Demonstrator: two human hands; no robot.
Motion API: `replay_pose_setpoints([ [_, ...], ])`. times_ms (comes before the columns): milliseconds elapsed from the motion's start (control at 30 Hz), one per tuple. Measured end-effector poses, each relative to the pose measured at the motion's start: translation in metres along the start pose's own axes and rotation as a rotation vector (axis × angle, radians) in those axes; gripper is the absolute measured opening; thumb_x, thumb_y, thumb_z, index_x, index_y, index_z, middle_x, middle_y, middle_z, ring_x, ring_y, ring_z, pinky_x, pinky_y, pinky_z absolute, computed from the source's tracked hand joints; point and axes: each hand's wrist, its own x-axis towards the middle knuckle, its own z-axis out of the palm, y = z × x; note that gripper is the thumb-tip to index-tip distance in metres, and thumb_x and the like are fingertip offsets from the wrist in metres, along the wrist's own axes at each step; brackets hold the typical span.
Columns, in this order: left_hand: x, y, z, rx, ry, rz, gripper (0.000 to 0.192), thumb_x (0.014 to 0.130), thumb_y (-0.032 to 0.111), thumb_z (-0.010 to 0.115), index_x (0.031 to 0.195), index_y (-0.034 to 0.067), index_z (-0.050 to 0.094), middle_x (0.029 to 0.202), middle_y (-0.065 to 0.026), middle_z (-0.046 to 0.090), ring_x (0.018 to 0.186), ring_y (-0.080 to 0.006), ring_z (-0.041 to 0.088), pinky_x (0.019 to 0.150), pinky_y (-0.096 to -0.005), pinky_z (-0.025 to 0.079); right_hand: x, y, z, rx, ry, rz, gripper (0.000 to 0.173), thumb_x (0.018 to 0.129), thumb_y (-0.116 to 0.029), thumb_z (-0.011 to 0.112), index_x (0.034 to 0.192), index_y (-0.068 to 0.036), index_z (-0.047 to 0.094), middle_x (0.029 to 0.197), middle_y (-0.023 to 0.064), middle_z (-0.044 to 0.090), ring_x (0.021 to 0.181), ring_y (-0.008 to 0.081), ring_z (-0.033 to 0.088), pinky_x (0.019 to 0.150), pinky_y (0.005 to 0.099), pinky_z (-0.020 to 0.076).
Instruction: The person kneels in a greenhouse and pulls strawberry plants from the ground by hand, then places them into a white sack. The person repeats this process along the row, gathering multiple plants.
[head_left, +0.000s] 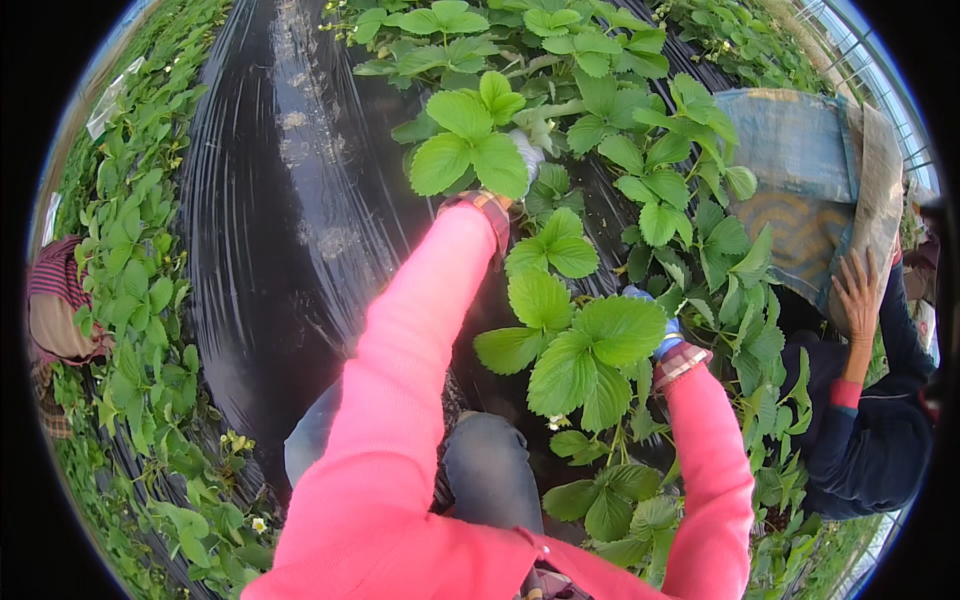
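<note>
Strawberry plants with broad green leaves grow in a row before me. My left hand, in a pale glove, reaches in among the leaves of a plant farther up the row. Those leaves cover most of its fingers. Lower and to the right, my right hand wears a bluish glove and is pushed in behind large leaves. Its fingers are hidden, so I cannot tell whether either hand grips anything. A small white flower shows below the leaves near my knee.
Black plastic mulch covers the ground at left, with a dirt-streaked furrow. Another strawberry row runs along the left, where a person in a striped head covering crouches. At right, another person's hand touches a worn woven sheet.
</note>
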Motion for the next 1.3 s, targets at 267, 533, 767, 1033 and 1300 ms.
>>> replay_pose_setpoints([
  [267,-0.068,0.146,-0.067,-0.345,-0.665,-0.109,0.034,0.076,0.029,0.055,0.094,0.000,0.056,0.085,-0.0234,0.061,0.083,-0.0382,0.059,0.074,-0.0444,0.046,0.024,0.046,0.056,0.150,0.071,0.053,0.040,0.088,-0.037,0.042,0.109,-0.006,0.055,0.114,0.0147,0.056,0.104,0.0309,0.053,0.086,0.0351,0.0409],
  [533,-0.047,0.050,-0.130,0.168,-0.612,0.294,0.032,0.068,0.014,0.060,0.100,0.009,0.055,0.096,-0.0142,0.056,0.083,-0.0330,0.059,0.071,-0.0418,0.047,0.017,0.040,0.039,0.214,-0.103,0.363,0.064,0.085,-0.058,0.034,0.114,-0.005,0.054,0.115,0.0171,0.055,0.106,0.0340,0.051,0.088,0.0373,0.0377],
  [767,0.005,0.031,-0.079,0.419,-0.319,0.507,0.018,0.078,0.009,0.046,0.091,0.006,0.059,0.089,-0.0143,0.060,0.071,-0.0318,0.062,0.056,-0.0387,0.049,0.005,0.000,0.008,0.315,0.065,0.388,0.053,0.081,-0.049,0.039,0.099,-0.004,0.060,0.105,0.0198,0.059,0.098,0.0367,0.054,0.084,0.0388,0.0397],
  [1033,0.033,0.038,-0.063,0.840,-0.636,0.590,0.018,0.075,0.011,0.054,0.085,0.009,0.069,0.083,-0.0100,0.067,0.074,-0.0245,0.065,0.057,-0.0375,0.049,0.001,-0.018,-0.014,0.565,-0.125,0.525,0.032,0.075,-0.034,0.046,0.070,-0.004,0.057,0.072,0.0156,0.059,0.065,0.0311,0.052,0.067,0.0396,0.0400],
  [1300,0.057,0.032,-0.060,0.844,-0.724,0.829,0.015,0.070,0.010,0.057,0.079,0.008,0.069,0.074,-0.0108,0.066,0.072,-0.0265,0.065,0.058,-0.0379,0.049,-0.012,-0.029,-0.022,0.414,0.086,0.238,0.012,0.069,-0.015,0.058,0.071,-0.004,0.055,0.069,0.0139,0.057,0.060,0.0268,0.053,0.056,0.0358,0.0425],
])
